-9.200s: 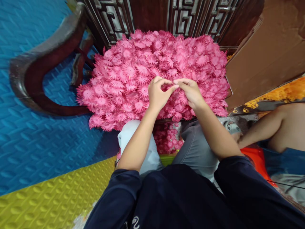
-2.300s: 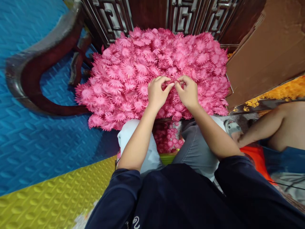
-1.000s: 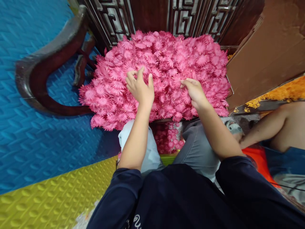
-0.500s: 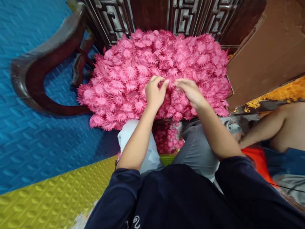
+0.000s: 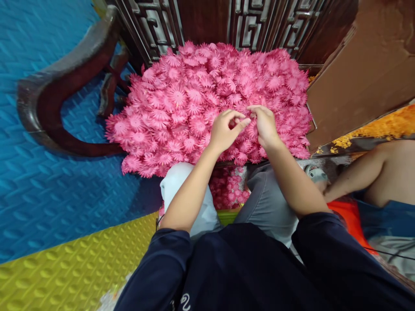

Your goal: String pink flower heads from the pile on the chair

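Observation:
A broad heap of pink, daisy-like flower heads (image 5: 177, 96) lies in front of me. My left hand (image 5: 226, 129) hovers over the middle of the heap, thumb and forefinger brought together in a pinch. Close on its right is my right hand (image 5: 266, 125), with fingers bent inward and their tips almost meeting those of my left. Whatever sits between the fingertips is too small and too much like the pink behind it to make out.
A dark curved wooden armrest (image 5: 48, 99) is at the left. Carved dark wood panels (image 5: 204, 21) rise behind the heap. Brown cardboard (image 5: 353, 82) leans at the right, near orange flowers (image 5: 379, 123). Another person's arm (image 5: 356, 177) reaches in from the right. More pink flowers (image 5: 231, 188) lie between my knees.
Both hands have come closer together; the left has moved right and slightly down. A blurred pink flower showed between the fingers earlier and no longer stands out there.

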Motion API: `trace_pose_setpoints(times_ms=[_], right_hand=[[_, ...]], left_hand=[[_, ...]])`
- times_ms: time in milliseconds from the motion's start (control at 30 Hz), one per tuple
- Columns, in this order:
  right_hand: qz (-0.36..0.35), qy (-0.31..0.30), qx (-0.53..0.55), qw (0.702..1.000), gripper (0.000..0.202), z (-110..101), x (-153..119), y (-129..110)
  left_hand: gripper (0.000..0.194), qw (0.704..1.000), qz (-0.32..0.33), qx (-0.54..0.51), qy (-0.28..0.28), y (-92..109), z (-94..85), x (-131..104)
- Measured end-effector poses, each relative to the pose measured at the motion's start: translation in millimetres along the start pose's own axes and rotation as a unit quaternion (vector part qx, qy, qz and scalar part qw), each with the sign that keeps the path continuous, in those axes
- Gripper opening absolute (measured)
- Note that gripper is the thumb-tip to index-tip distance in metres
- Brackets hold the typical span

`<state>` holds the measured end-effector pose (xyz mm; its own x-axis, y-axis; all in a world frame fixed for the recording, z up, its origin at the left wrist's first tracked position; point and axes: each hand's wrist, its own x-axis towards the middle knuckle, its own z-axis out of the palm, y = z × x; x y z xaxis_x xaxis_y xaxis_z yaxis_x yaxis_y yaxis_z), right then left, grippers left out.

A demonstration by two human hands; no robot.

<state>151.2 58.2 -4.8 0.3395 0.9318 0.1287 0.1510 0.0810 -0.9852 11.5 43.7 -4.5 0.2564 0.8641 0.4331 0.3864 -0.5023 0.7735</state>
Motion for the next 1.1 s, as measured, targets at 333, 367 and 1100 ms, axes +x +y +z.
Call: trace_pose_setpoints(times_ms=[333, 367, 1100], right_hand=[[0.004, 0.010, 0.017, 1.000, 0.022, -5.4, 8.9, 7.3], [0.004, -0.008, 0.012, 1.000, 0.024, -5.7, 7.4, 5.0], [0.059, -0.247, 0.120, 0.960, 0.040, 3.8, -15.7, -19.6]], left_hand=[[0.015, 0.995, -0.042, 0.035, 0.084, -8.6, -5.4, 3.3], [0.017, 0.992, -0.044, 0.056, 0.102, -9.1, -7.5, 3.5], [0.032, 0.972, -0.088, -0.212, 0.059, -12.0, -12.6, 10.4]])
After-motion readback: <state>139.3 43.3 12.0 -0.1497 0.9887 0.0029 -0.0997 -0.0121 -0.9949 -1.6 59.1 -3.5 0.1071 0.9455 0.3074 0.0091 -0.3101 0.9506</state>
